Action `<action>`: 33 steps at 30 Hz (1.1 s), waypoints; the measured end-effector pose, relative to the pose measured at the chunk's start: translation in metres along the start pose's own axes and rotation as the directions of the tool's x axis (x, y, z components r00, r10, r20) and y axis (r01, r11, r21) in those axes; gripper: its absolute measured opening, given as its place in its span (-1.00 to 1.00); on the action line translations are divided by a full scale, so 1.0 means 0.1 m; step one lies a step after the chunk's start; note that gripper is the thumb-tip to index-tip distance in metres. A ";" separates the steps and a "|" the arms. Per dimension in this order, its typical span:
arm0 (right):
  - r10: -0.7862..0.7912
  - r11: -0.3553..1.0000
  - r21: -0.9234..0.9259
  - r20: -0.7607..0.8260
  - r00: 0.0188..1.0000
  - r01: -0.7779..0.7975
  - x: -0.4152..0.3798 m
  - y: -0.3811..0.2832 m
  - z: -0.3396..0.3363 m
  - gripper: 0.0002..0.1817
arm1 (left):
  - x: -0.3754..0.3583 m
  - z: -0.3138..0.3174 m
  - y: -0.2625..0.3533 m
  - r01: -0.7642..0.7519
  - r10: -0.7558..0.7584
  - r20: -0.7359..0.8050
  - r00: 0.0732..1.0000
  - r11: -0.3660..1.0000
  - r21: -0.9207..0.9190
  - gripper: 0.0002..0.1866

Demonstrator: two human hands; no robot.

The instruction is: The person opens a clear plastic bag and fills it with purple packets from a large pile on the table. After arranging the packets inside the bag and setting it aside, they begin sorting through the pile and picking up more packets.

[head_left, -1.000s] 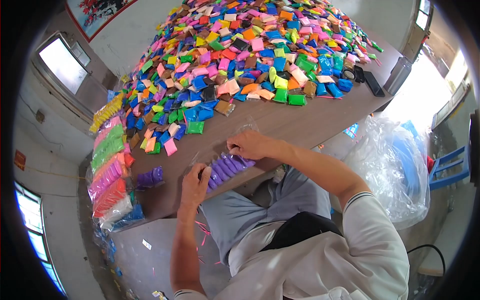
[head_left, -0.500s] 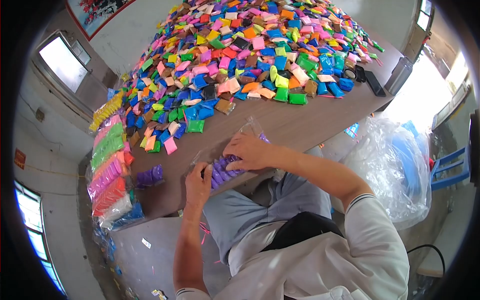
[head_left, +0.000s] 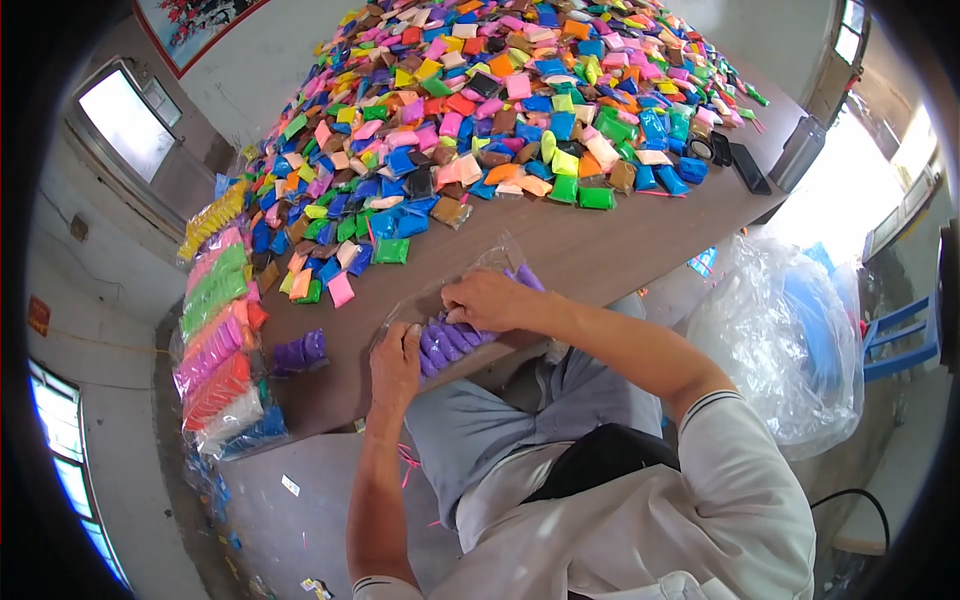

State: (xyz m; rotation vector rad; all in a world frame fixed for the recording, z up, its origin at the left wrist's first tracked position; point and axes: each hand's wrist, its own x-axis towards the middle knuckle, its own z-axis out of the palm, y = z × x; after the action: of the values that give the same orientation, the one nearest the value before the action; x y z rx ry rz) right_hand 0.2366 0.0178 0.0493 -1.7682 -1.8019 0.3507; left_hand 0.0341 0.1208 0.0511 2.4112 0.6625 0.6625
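A clear plastic bag [head_left: 425, 303] lies at the near table edge, with a row of small purple packets [head_left: 448, 343] inside it. My left hand [head_left: 396, 362] is closed on the bag's left end, thumb uppermost. Over the row bends my right hand [head_left: 487, 300], its fingers curled and pinching the bag's film above the packets. More purple packets show past the right wrist, beside the bag's loose right end. A separate small group of purple packets [head_left: 300, 352] sits on the table to the left.
A big heap of mixed coloured packets [head_left: 500, 110] covers the back of the brown table [head_left: 560, 240]. Filled bags sorted by colour [head_left: 218, 340] line the left edge. At the right are a phone [head_left: 750, 168], a metal flask [head_left: 799, 152], a large plastic sack [head_left: 770, 340] and a blue stool [head_left: 900, 335].
My right hand has shifted slightly left, its fingers now drawn together at the bag's film. The left hand stays at the bag's left end, its fingers slightly changed.
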 end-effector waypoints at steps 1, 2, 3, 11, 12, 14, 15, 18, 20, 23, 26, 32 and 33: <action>0.035 0.999 -0.009 0.041 0.999 -0.034 0.01 0.00 0.00 -0.73 | -0.01 0.01 -0.01 0.001 -0.001 -0.007 1.000 1.000 0.014 -0.67; -0.034 0.998 -0.044 -0.041 0.999 0.032 0.00 -0.01 0.03 -0.73 | -0.01 0.01 -0.02 0.001 0.000 -0.014 1.000 1.000 0.028 -0.67; -0.106 0.992 -0.085 -0.120 0.987 0.096 -0.02 -0.03 0.06 -0.72 | -0.01 0.02 -0.03 0.001 0.000 -0.022 1.000 0.999 0.043 -0.67; -0.079 0.989 0.134 0.164 0.983 0.057 0.11 0.04 -0.02 -0.71 | -0.05 0.06 -0.06 0.030 -0.029 -0.009 1.000 0.998 0.062 -0.71; -0.110 0.980 0.174 0.102 0.989 0.091 0.13 0.07 -0.03 -0.71 | -0.03 0.06 -0.07 0.040 -0.040 -0.002 0.999 0.997 0.067 -0.72; -0.058 0.970 0.233 -0.038 0.998 0.065 0.08 0.20 -0.08 -0.69 | -0.05 0.06 -0.05 0.023 -0.020 -0.042 0.999 0.998 0.059 -0.72; 0.023 0.967 0.254 -0.110 0.994 0.006 0.01 0.10 -0.39 -0.69 | -0.07 0.07 -0.02 0.017 -0.014 -0.061 0.998 0.999 0.050 -0.72; 0.095 0.901 0.434 -0.158 0.983 -0.017 -0.07 0.44 -0.84 -0.64 | -0.07 0.09 -0.04 -0.019 0.024 -0.080 0.997 0.998 0.067 -0.72; 0.110 0.892 0.448 -0.089 0.990 -0.059 -0.20 0.55 -0.97 -0.58 | -0.07 0.09 -0.02 -0.019 0.025 -0.092 0.995 0.997 0.070 -0.72; 0.143 0.972 0.185 0.014 0.990 -0.143 -0.40 0.43 -1.04 -0.50 | -0.07 0.11 -0.01 -0.015 0.023 -0.106 0.994 0.997 0.075 -0.72; 0.141 0.986 -0.101 0.070 0.987 -0.134 -0.49 0.20 -0.95 -0.43 | -0.09 0.13 -0.04 -0.008 0.018 -0.114 0.993 0.997 0.082 -0.72; 0.139 0.989 0.012 0.210 0.968 -0.145 -0.48 0.40 -0.67 -0.34 | -0.10 0.13 -0.02 -0.002 0.010 -0.111 0.994 0.998 0.069 -0.69; 0.139 0.989 0.026 0.211 0.967 -0.148 -0.46 0.39 -0.68 -0.36 | -0.09 0.13 -0.01 -0.005 0.013 -0.116 0.993 0.997 0.073 -0.68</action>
State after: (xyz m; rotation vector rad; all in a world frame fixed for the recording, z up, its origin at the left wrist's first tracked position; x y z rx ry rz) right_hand 0.3051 -0.0383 0.0716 -1.8976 -1.7962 0.6499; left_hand 0.0342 0.1118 0.0381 2.4575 0.7351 0.8010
